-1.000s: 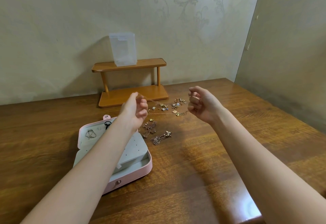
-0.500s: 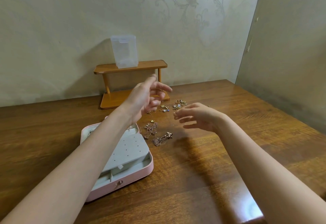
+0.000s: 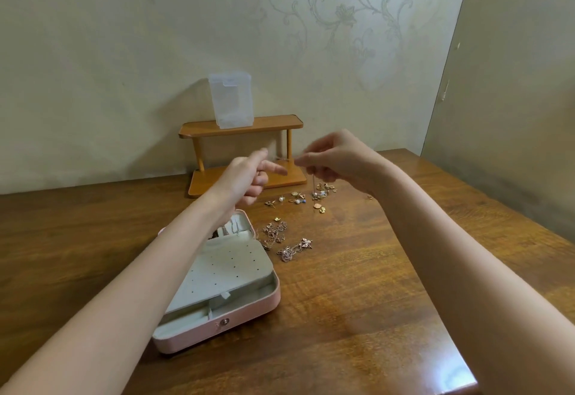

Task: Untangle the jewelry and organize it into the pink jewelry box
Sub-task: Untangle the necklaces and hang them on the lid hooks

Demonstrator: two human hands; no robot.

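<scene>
The pink jewelry box (image 3: 236,329) lies open on the wooden table, its grey perforated panel (image 3: 230,267) raised over the lower tray. Some chain lies in its far half. My right hand (image 3: 339,158) is raised above the table and pinches a thin chain (image 3: 312,183) that hangs down toward the scattered earrings and pendants (image 3: 298,200). My left hand (image 3: 249,176) hovers just left of it, thumb and one finger extended, the others curled. A faint blur runs between the two hands; whether the left hand holds the chain is unclear. Two tangled chain clumps (image 3: 273,233) (image 3: 292,250) lie beside the box.
A small wooden two-tier shelf (image 3: 242,127) stands against the wall behind the jewelry, with a clear plastic box (image 3: 230,100) on top. One small gold piece (image 3: 369,197) lies apart to the right. The table's front right corner (image 3: 466,376) is near my right forearm.
Both hands opened briefly, then rose. My right hand now pinches a thin chain that hangs from it. My left hand has moved up and right, close to it.
</scene>
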